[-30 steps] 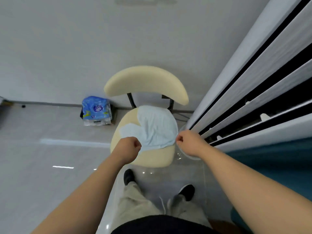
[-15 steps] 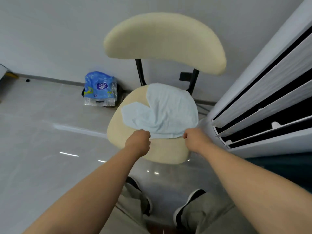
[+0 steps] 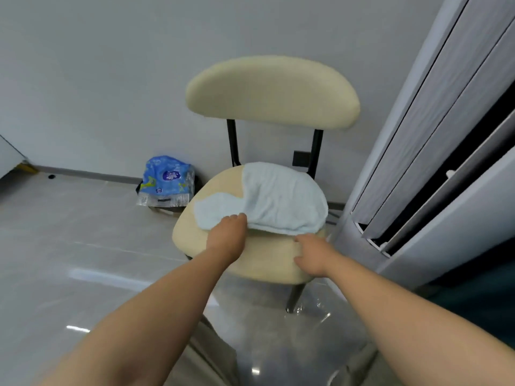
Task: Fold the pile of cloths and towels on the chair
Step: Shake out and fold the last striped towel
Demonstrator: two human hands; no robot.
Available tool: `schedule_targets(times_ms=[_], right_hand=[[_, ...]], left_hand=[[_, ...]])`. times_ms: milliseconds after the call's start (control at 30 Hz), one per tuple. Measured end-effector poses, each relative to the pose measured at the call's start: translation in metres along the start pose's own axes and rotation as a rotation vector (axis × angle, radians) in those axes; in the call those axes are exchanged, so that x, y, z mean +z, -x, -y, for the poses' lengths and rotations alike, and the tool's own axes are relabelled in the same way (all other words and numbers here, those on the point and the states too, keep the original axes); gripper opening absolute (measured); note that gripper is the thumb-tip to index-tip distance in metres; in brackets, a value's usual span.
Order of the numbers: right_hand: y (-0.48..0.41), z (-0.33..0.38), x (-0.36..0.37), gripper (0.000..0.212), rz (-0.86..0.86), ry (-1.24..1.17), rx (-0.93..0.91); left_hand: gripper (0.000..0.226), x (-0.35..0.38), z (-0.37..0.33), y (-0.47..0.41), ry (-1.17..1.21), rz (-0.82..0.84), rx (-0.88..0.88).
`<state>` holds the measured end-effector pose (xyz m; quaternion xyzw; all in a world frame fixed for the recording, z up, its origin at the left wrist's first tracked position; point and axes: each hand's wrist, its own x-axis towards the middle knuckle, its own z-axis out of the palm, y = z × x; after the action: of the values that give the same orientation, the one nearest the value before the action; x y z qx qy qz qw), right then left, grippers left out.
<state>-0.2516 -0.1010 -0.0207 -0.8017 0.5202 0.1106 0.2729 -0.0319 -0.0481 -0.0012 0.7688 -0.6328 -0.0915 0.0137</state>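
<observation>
Cloth: the pale blue soft terry cloth (image 3: 281,201) is lying on the cream padded chair (image 3: 267,257) seat, serving as the folding surface.
Left hand (image 3: 227,238): fingers are curling onto the cloth's near edge, apparently pinching it for a fold.
Right hand (image 3: 313,256): is hovering open and empty just short of the hem.

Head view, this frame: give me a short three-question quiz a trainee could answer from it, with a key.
1. True or false: the light blue towel lies on the seat of the cream chair.
2. Which hand touches the towel's near edge? A) left hand B) right hand C) neither
3. Fill in: the blue printed package sits on the ____ to the left of the chair.

Key
1. True.
2. A. The left hand's fingertips meet the towel's near edge; the right hand rests spread on the bare seat cushion just short of it.
3. Floor, against the wall.
</observation>
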Motion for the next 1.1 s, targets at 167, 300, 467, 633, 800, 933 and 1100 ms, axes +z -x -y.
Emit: schedule_targets(times_ms=[167, 300, 467, 633, 800, 933, 1100], right_hand=[[0.018, 0.024, -0.035, 0.061, -0.232, -0.198, -0.057], [0.033, 0.06, -0.07, 0.077, -0.334, -0.282, -0.138], [0.043, 0.1, -0.108, 0.065, -0.455, -0.436, -0.208], [0.044, 0.122, -0.137, 0.081, -0.508, -0.539, -0.226], [0.04, 0.13, -0.159, 0.06, -0.635, -0.554, -0.153], [0.038, 0.127, -0.174, 0.052, -0.746, -0.538, -0.041], [0.028, 0.118, -0.19, 0.032, -0.563, -0.263, -0.018]], left_hand=[[0.026, -0.084, -0.023, 0.007, 0.12, -0.172, 0.178], [0.019, -0.139, -0.047, 0.016, 0.046, -0.286, 0.309], [0.029, -0.209, -0.058, 0.019, -0.038, -0.46, 0.398], [0.02, -0.268, -0.057, 0.018, -0.069, -0.599, 0.438], [0.012, -0.308, -0.056, 0.025, -0.09, -0.746, 0.482], [0.013, -0.325, -0.055, 0.033, -0.096, -0.786, 0.554], [0.021, -0.335, -0.053, 0.044, -0.081, -0.873, 0.58]])
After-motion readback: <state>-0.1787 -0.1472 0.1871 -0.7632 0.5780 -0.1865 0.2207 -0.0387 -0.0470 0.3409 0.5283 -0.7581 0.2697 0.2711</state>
